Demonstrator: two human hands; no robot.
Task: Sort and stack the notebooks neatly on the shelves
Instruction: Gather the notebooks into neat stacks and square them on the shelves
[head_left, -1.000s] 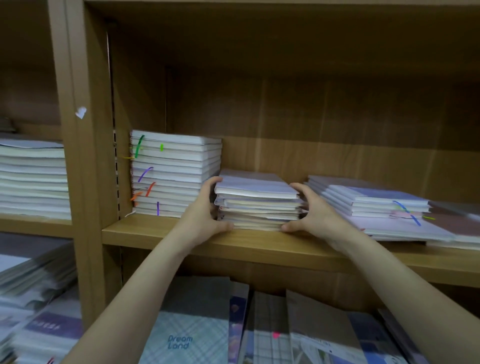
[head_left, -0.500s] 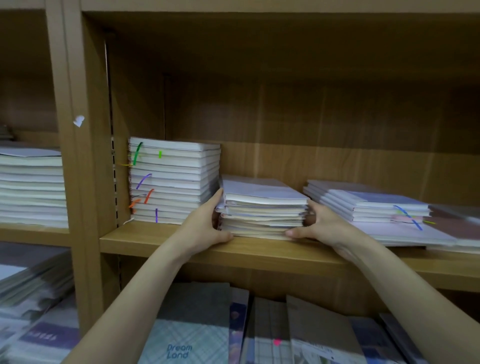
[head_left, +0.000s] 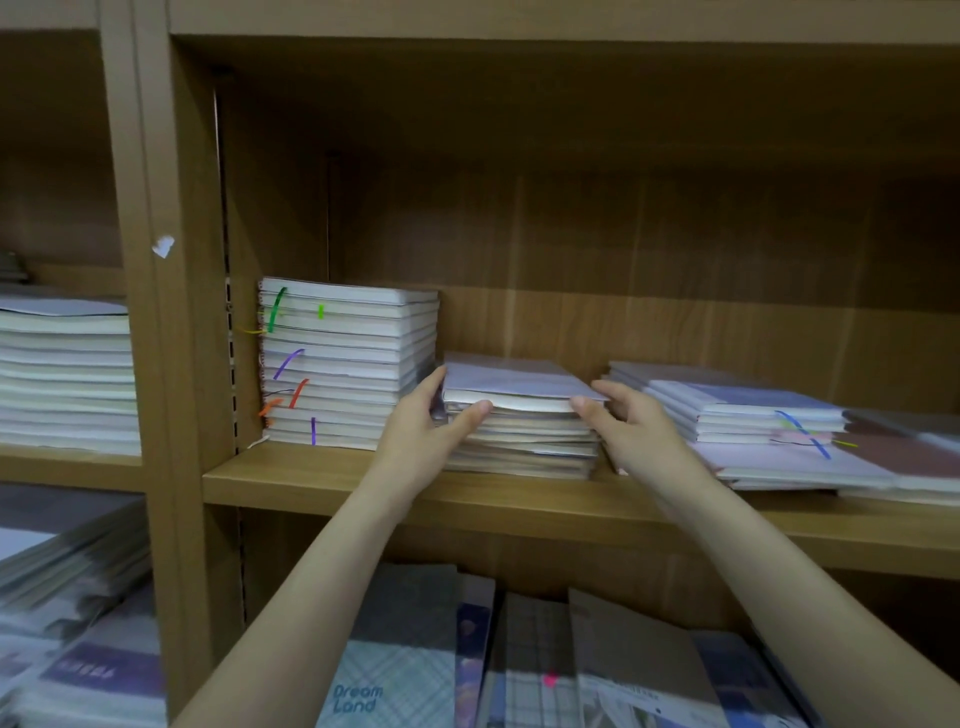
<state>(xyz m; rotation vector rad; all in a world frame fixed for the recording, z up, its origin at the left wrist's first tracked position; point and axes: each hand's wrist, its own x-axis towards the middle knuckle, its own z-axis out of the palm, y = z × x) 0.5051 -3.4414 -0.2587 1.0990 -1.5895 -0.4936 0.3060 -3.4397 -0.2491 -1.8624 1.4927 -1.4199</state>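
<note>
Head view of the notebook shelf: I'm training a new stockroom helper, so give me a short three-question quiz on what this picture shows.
1. True or false: both hands are at the middle stack of notebooks.
2. Multiple choice: which pile on this shelf stands tallest? A) the left stack with coloured ribbons; B) the middle stack; C) the right pile.
3. Fill in: the cover on the shelf below reads "Dream ____".

Key
1. True: the left hand and the right hand flank it, thumbs at the front edge just under the top notebook.
2. A.
3. Land, on the plaid cover.
</note>
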